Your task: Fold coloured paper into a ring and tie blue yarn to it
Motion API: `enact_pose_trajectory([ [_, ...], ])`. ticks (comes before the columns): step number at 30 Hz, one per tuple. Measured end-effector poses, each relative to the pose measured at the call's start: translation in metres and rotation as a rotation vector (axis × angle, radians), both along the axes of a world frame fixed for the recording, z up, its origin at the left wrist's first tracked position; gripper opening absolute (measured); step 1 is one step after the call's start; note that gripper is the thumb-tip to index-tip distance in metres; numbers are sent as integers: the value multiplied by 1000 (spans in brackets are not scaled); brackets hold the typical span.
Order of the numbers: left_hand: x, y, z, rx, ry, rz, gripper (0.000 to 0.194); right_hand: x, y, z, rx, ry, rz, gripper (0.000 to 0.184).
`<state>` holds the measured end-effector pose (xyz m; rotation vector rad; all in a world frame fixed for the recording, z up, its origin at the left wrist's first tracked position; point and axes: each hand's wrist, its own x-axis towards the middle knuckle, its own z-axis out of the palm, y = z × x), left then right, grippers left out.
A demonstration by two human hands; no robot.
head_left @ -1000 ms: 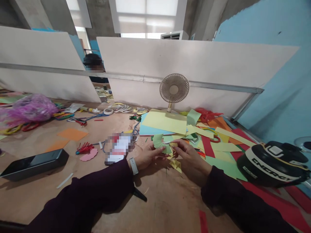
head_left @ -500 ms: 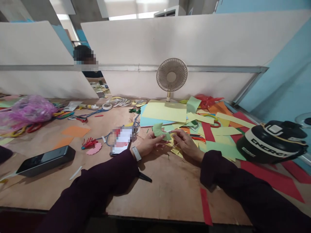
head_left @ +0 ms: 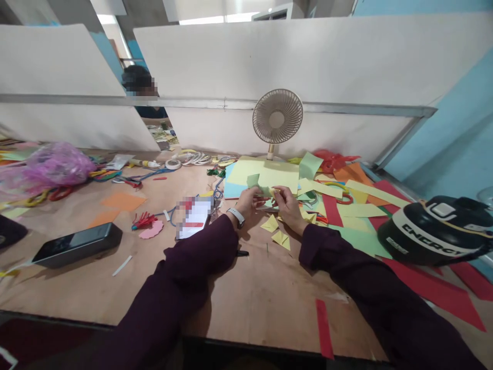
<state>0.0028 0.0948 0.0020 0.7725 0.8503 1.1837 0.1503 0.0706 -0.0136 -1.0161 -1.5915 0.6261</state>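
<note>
My left hand (head_left: 248,203), with a watch at the wrist, is closed around a small piece of folded green paper (head_left: 253,180). Its upper part sticks up above the fingers; the rest is partly covered. Just to the right, my right hand (head_left: 288,206) pinches at the right end of the paper, where a pale yellowish bit shows between the fingertips. Two small folded yellow paper pieces (head_left: 282,239) lie on the table below the right hand. A stack of yellow and blue sheets (head_left: 265,172) lies right behind both hands.
A fan (head_left: 277,117) stands behind the sheets. To the right are coloured paper strips (head_left: 360,210) and a black jug (head_left: 431,228). On the left lie a phone (head_left: 194,218), a dark grey box-shaped device (head_left: 79,244) and a pink plastic bag (head_left: 57,164). Another person sits beyond the partition.
Both hands have moved forward, away from me, with the green paper. The yellow folded pieces now show more fully below the right hand. The view has shifted slightly.
</note>
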Motion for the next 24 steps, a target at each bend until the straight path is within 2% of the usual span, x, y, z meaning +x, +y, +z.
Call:
enact_pose_trajectory([
  [5,1,15,-6,52,-15,32,10,1,6,-7,33,-37,-33,36],
  [14,-14,10,-7,69,37,-2,11,3,0,-8,81,-104,-57,32],
  [24,-13,8,-5,97,63,-32,10,1,-4,-4,122,-180,-57,33],
])
